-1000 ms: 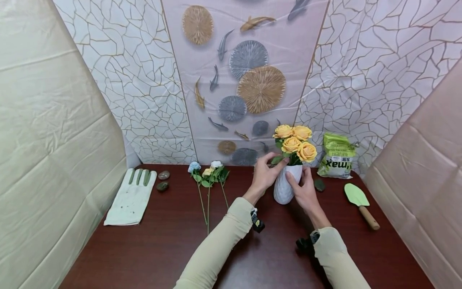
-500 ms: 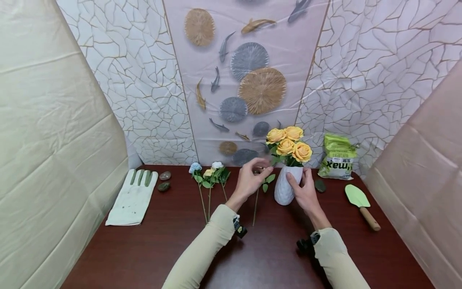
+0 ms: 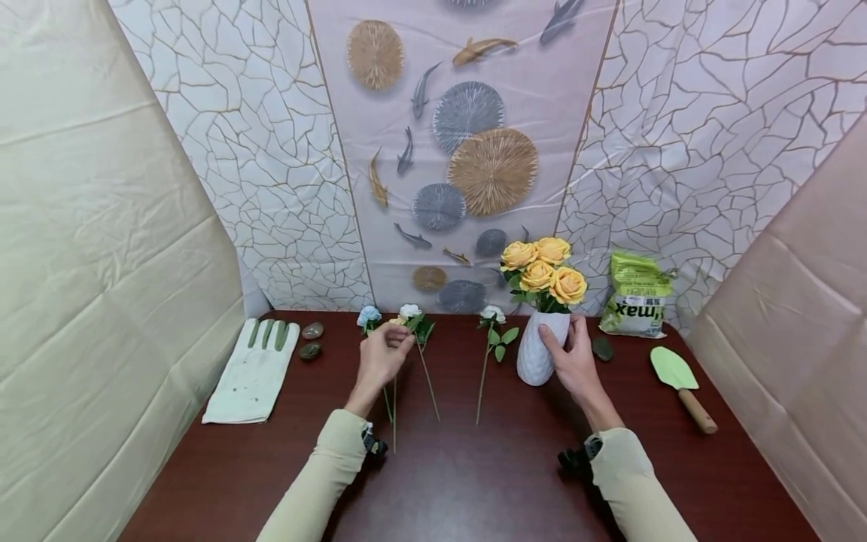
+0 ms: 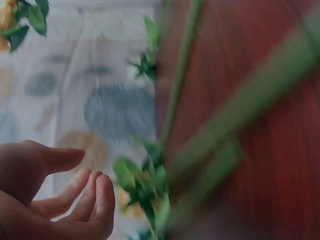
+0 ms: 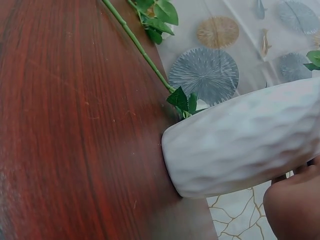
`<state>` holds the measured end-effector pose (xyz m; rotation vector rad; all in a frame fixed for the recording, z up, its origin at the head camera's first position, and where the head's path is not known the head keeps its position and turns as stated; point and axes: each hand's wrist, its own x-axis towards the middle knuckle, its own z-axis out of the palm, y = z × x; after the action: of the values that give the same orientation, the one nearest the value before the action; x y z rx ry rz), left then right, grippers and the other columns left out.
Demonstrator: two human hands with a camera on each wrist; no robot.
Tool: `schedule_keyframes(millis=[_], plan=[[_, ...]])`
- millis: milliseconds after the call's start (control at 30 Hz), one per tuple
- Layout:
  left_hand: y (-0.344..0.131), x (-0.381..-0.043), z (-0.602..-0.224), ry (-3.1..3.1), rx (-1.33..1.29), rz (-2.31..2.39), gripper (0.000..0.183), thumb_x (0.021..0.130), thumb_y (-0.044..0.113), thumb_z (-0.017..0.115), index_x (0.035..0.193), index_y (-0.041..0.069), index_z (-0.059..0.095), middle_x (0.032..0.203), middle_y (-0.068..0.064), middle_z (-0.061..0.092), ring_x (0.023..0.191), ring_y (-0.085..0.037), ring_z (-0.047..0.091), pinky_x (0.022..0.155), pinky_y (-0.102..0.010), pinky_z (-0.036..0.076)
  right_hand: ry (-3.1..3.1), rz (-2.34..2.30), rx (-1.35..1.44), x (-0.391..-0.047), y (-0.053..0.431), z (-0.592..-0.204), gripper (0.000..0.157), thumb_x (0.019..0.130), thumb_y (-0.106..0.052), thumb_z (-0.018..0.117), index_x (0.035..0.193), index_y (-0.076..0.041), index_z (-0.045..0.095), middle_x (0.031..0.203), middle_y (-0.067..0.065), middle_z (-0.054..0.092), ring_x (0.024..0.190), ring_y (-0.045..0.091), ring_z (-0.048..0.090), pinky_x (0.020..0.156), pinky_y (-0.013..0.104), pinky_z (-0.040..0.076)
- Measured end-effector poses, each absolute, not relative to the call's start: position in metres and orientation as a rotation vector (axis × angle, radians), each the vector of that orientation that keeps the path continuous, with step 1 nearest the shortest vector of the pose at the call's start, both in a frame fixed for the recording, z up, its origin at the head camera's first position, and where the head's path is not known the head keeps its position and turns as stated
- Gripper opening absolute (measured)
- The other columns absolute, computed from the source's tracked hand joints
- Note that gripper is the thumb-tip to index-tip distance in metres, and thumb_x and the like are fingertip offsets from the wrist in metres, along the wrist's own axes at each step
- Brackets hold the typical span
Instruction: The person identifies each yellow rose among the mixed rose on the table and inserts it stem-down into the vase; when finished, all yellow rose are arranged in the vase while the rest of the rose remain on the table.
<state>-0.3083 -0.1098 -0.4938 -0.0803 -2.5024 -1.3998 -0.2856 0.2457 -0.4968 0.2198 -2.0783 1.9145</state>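
My right hand (image 3: 576, 365) grips the white dimpled vase (image 3: 533, 357) with its thumb on the near side. The vase leans slightly and holds a bunch of yellow roses (image 3: 542, 272). Over the loose flowers at the left hovers my left hand (image 3: 381, 360), its fingers loosely bent. The left wrist view shows a gap between thumb and fingertips (image 4: 105, 185), with nothing held. Beneath or beside that hand lie a blue flower (image 3: 369, 316), a small yellow flower (image 3: 398, 321), partly covered, and a white flower (image 3: 409, 310). Another white rose (image 3: 492, 313) lies between the hands.
A work glove (image 3: 247, 376) lies at the left beside two stones (image 3: 311, 351). Right of the vase are a dark stone (image 3: 602, 348), a green and white bag (image 3: 635, 301) and a green trowel (image 3: 677, 376) with a wooden handle. Patterned cloth (image 3: 467, 188) hangs behind the table.
My left hand has left the roses in the vase and moved left to the loose flowers. The white rose between the hands has come into view. The roses shifted slightly left; my right hand stays on the vase.
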Motion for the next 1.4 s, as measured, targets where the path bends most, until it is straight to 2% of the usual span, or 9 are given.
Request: schedule_keyframes(millis=[200, 433, 533, 733, 800, 1033, 1200, 1300, 1400], plan=[[-0.136, -0.307, -0.501, -2.678, 0.011, -1.277, 0.009, 0.091, 0.021, 0.076, 0.096, 0.015, 0.073, 0.089, 0.000, 0.074, 0.079, -0.014, 0.070, 0.066, -0.031, 0.058, -2.097, 1.935, 0.200, -0.285, 0.249, -0.494, 0.038, 0.101, -0.028, 0.061, 0.129, -0.018, 0.036, 0.129, 0.000, 0.054, 0.113, 0.012, 0.057, 0.085, 0.019, 0.052], [-0.134, -0.304, -0.496, -2.847, 0.032, -1.267, 0.026, 0.089, 0.014, 0.078, 0.110, 0.005, 0.066, 0.084, -0.006, 0.073, 0.068, -0.015, 0.067, 0.057, -0.029, 0.054, -2.119, 1.924, 0.198, -0.286, 0.248, -0.496, 0.041, 0.101, -0.028, 0.061, 0.132, -0.019, 0.036, 0.131, -0.001, 0.053, 0.117, 0.011, 0.055, 0.088, 0.019, 0.050], [-0.130, -0.306, -0.495, -2.896, 0.046, -1.156, 0.030, 0.087, 0.014, 0.079, 0.113, 0.004, 0.067, 0.084, -0.007, 0.072, 0.069, -0.017, 0.066, 0.060, -0.032, 0.055, -2.117, 1.912, 0.197, -0.286, 0.248, -0.497, 0.041, 0.101, -0.029, 0.061, 0.133, -0.019, 0.036, 0.131, 0.000, 0.053, 0.117, 0.012, 0.055, 0.088, 0.019, 0.051], [-0.126, -0.311, -0.496, -2.971, 0.072, -1.011, 0.031, 0.084, 0.015, 0.083, 0.110, 0.005, 0.070, 0.102, -0.014, 0.070, 0.076, -0.024, 0.067, 0.069, -0.039, 0.058, -2.109, 1.915, 0.203, -0.287, 0.248, -0.497, 0.040, 0.102, -0.027, 0.061, 0.132, -0.018, 0.036, 0.129, 0.000, 0.054, 0.115, 0.012, 0.055, 0.087, 0.019, 0.050], [-0.125, -0.312, -0.495, -2.982, 0.084, -1.014, 0.030, 0.084, 0.016, 0.083, 0.110, 0.006, 0.070, 0.101, -0.013, 0.070, 0.076, -0.024, 0.066, 0.068, -0.038, 0.057, -2.115, 1.921, 0.209, -0.285, 0.248, -0.495, 0.041, 0.101, -0.026, 0.061, 0.132, -0.017, 0.036, 0.129, 0.000, 0.054, 0.115, 0.011, 0.055, 0.087, 0.019, 0.050], [-0.129, -0.311, -0.487, -2.882, 0.060, -1.331, 0.020, 0.086, 0.013, 0.079, 0.103, 0.008, 0.070, 0.077, -0.004, 0.076, 0.066, -0.018, 0.071, 0.055, -0.030, 0.053, -2.093, 1.954, 0.217, -0.277, 0.245, -0.483, 0.040, 0.100, -0.025, 0.063, 0.129, -0.015, 0.037, 0.126, 0.001, 0.055, 0.112, 0.012, 0.057, 0.085, 0.020, 0.052], [-0.131, -0.305, -0.472, -2.738, 0.017, -1.409, 0.008, 0.085, 0.022, 0.081, 0.090, 0.018, 0.077, 0.081, 0.001, 0.078, 0.073, -0.015, 0.073, 0.063, -0.030, 0.057, -2.090, 1.934, 0.223, -0.282, 0.247, -0.491, 0.039, 0.101, -0.025, 0.062, 0.130, -0.016, 0.037, 0.126, 0.000, 0.055, 0.111, 0.012, 0.057, 0.084, 0.020, 0.052], [-0.128, -0.303, -0.462, -2.653, -0.020, -1.438, 0.007, 0.086, 0.028, 0.081, 0.090, 0.023, 0.078, 0.084, 0.003, 0.079, 0.076, -0.015, 0.075, 0.064, -0.030, 0.058, -2.093, 1.926, 0.207, -0.285, 0.248, -0.496, 0.039, 0.101, -0.026, 0.061, 0.131, -0.018, 0.037, 0.127, 0.000, 0.055, 0.111, 0.011, 0.058, 0.085, 0.019, 0.052], [-0.121, -0.302, -0.453, -2.558, -0.078, -1.488, 0.008, 0.087, 0.029, 0.080, 0.094, 0.024, 0.079, 0.086, 0.004, 0.079, 0.076, -0.015, 0.075, 0.061, -0.029, 0.058, -2.106, 1.915, 0.203, -0.285, 0.247, -0.497, 0.040, 0.102, -0.028, 0.060, 0.132, -0.019, 0.036, 0.127, -0.001, 0.055, 0.112, 0.011, 0.057, 0.086, 0.019, 0.051]])
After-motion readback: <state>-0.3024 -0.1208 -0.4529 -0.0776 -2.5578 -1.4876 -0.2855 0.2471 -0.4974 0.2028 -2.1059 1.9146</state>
